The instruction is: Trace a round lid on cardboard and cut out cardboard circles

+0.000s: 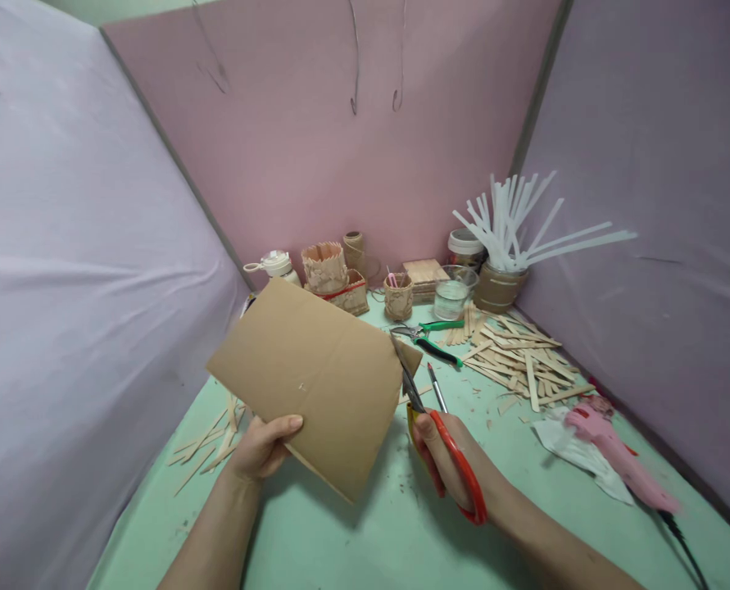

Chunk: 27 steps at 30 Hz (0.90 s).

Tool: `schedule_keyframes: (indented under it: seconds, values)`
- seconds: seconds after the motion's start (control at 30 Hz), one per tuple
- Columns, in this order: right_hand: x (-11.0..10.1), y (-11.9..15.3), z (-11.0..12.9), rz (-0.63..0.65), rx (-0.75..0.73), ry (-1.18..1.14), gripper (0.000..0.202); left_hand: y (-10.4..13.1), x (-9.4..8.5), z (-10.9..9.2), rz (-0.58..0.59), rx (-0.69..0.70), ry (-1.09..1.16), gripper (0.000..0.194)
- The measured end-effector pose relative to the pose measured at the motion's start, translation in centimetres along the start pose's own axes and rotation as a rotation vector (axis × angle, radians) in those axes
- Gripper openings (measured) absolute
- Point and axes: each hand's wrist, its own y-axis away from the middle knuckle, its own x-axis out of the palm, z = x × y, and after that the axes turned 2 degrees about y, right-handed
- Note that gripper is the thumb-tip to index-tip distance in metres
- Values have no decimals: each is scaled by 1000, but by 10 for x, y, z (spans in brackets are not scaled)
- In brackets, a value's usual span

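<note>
A sheet of brown cardboard [315,377] is held up over the table, tilted, by my left hand [265,447]. The thumb lies on its face and the other fingers are hidden behind it. My right hand [447,459] is closed round the red handles of a pair of scissors [456,459]. The blades reach the cardboard's right edge near its upper right corner, where a small flap sticks out beyond them. A pen [437,388] lies on the table just behind the scissors.
Green-handled pruners [429,340] and a heap of wooden sticks [518,360] lie behind. To the right, a pink glue gun [616,451] rests with its cord trailing. White glue sticks [515,221] stand in a pot. A clear cup [451,297] holds liquid. Loose sticks [210,442] lie left.
</note>
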Motion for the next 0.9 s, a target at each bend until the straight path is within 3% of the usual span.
schedule_keyframes:
  seconds: [0.1, 0.3, 0.53, 0.67, 0.9]
  values:
    - [0, 1, 2, 34, 13, 38, 66, 1, -4, -5, 8, 1, -8, 61]
    - [6, 2, -2, 67, 46, 45, 66, -2, -8, -18, -26, 11, 50, 72]
    - [17, -4, -12, -23, 41, 27, 61, -12, 24, -1, -190, -30, 284, 38]
    - [20, -5, -16, -53, 36, 17, 59, -8, 38, 6, -176, -26, 327, 45]
    - [21, -5, -23, 53, 15, -174, 64, -6, 28, -5, -142, -50, 247, 54]
